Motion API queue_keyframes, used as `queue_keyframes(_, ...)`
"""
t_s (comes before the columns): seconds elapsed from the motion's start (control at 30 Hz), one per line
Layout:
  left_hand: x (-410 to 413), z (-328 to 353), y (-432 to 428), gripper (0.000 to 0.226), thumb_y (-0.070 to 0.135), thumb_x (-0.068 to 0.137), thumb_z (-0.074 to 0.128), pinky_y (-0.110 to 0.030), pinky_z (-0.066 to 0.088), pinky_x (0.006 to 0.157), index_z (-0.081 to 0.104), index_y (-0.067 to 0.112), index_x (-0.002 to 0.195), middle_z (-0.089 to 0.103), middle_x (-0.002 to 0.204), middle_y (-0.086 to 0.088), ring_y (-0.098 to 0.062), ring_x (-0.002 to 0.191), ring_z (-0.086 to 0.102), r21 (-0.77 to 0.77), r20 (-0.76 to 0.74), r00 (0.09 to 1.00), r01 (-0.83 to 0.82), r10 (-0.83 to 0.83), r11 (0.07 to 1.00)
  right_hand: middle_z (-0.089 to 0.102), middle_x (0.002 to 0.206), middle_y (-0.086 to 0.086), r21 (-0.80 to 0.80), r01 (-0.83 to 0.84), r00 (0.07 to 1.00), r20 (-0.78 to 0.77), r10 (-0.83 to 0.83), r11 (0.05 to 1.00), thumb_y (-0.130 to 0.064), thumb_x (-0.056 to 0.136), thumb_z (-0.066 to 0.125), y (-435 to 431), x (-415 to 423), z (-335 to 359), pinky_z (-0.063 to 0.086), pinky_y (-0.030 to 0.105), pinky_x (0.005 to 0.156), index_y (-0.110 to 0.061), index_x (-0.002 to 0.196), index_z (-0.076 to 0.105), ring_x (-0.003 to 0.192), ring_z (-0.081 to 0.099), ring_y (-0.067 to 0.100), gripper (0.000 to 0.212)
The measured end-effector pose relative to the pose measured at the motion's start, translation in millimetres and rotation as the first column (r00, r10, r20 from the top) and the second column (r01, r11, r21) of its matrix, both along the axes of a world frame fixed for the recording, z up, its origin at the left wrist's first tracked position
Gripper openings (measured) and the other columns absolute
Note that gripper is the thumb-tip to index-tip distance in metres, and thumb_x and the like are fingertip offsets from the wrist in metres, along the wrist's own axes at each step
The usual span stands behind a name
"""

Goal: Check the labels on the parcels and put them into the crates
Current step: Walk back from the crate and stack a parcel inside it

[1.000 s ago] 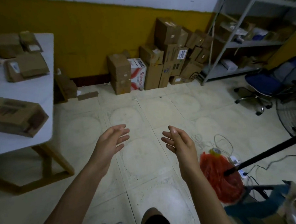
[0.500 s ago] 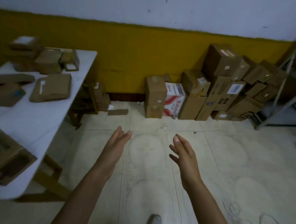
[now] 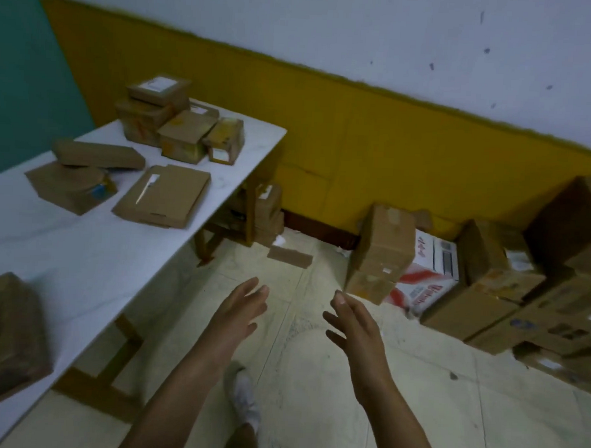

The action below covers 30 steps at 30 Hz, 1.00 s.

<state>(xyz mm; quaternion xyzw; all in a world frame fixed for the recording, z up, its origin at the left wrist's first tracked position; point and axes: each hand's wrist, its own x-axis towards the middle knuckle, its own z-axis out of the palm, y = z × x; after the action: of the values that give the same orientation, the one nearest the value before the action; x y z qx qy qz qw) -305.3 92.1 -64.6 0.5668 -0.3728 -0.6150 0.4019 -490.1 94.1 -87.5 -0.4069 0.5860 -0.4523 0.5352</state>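
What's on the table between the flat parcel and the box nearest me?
Nothing; the head view shows bare table between the flat parcel and the near box.

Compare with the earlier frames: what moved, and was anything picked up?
The view swung left: the white table with brown cardboard parcels now fills the left side, and the red bag and blue chair have left view. Left hand and right hand remain open and empty over the floor; nothing grasped or released.

About nine parcels (image 3: pixel 162 196) lie on one tabletop (image 3: pixel 79 264) at ten o'clock, with one left hand (image 3: pixel 238 310) and one right hand (image 3: pixel 353 326) at six.
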Motion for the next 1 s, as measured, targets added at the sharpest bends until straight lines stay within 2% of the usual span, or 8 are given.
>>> queue_keyframes(0.1,7,-4,-73,0.048,0.029,0.098,0.039,-0.043,0.030,0.113,0.033,0.019,0.144,0.043,0.145,-0.005,-0.019,0.129,0.045,0.005,-0.025,0.999,-0.027,0.027,1.000,0.056,0.112,-0.020,-0.012,-0.030,1.000,-0.005,0.030,0.999,-0.059,0.075,0.053,-80,9,0,0.047,0.027,0.090,-0.039,0.112,0.053,0.108,0.058,0.006,0.042)
queue_keyframes(0.2,19,1,-142,0.050,0.035,0.096,0.042,-0.043,0.031,0.113,0.036,0.019,0.143,0.046,0.143,-0.004,-0.019,0.127,0.048,0.018,-0.031,0.998,-0.059,0.059,0.998,0.058,0.113,-0.017,-0.012,-0.066,0.998,-0.002,0.066,0.998,-0.056,0.078,0.054,-156,23,9,0.047,0.026,0.087,-0.039,0.106,0.056,0.106,0.059,0.006,0.032)
queue_keyframes(0.33,37,11,-218,0.052,0.038,0.092,0.046,-0.042,0.033,0.111,0.039,0.021,0.140,0.050,0.138,-0.004,-0.018,0.123,0.051,0.005,-0.024,0.996,-0.088,0.088,0.996,0.058,0.118,-0.012,-0.030,-0.131,0.991,-0.028,0.130,0.991,-0.051,0.085,0.052,-247,46,18,0.047,0.027,0.088,-0.030,0.122,0.055,0.108,0.058,0.007,0.043)
queue_keyframes(0.5,47,7,-287,0.034,0.033,0.099,0.041,-0.031,0.038,0.100,0.043,0.027,0.133,0.056,0.130,0.003,-0.013,0.117,0.055,0.032,-0.009,0.983,-0.184,0.184,0.982,0.062,0.105,-0.017,0.002,-0.182,0.983,-0.010,0.182,0.983,-0.043,0.092,0.052,-335,60,11,0.047,0.028,0.084,-0.039,0.103,0.057,0.100,0.061,0.006,0.012)
queue_keyframes(0.63,47,1,-347,0.031,0.032,0.100,0.042,-0.032,0.039,0.099,0.044,0.027,0.130,0.059,0.123,0.004,-0.012,0.112,0.057,0.074,0.002,0.957,-0.291,0.292,0.954,0.062,0.107,-0.012,0.032,-0.253,0.968,0.007,0.253,0.967,-0.040,0.094,0.052,-411,62,0,0.049,0.028,0.084,-0.037,0.103,0.057,0.100,0.061,0.009,0.010)
queue_keyframes(0.77,38,-9,-406,0.033,0.034,0.099,0.043,-0.037,0.039,0.104,0.046,0.026,0.131,0.061,0.123,0.002,-0.013,0.110,0.059,0.092,0.009,0.884,-0.465,0.467,0.880,0.064,0.111,-0.011,0.071,-0.356,0.934,-0.012,0.358,0.932,-0.045,0.091,0.057,-494,62,-10,0.046,0.023,0.072,-0.035,0.109,0.060,0.101,0.060,0.008,0.021)
queue_keyframes(0.93,18,-20,-464,0.037,0.037,0.097,0.048,-0.038,0.038,0.104,0.049,0.023,0.131,0.064,0.122,0.002,-0.014,0.108,0.060,0.168,-0.003,0.755,-0.646,0.656,0.745,0.067,0.086,-0.015,0.088,-0.508,0.855,-0.065,0.514,0.857,-0.042,0.089,0.062,-598,69,-12,0.049,0.018,0.065,-0.037,0.091,0.062,0.082,0.063,0.003,0.006)
queue_keyframes(1.0,12,-24,-478,0.039,0.040,0.096,0.049,-0.038,0.039,0.104,0.049,0.023,0.131,0.064,0.121,0.002,-0.014,0.108,0.060,0.175,0.013,0.713,-0.692,0.701,0.701,0.068,0.085,-0.016,0.104,-0.564,0.819,-0.056,0.571,0.819,-0.041,0.089,0.063,-628,71,-15,0.051,0.022,0.068,-0.036,0.092,0.062,0.084,0.064,0.006,0.006)
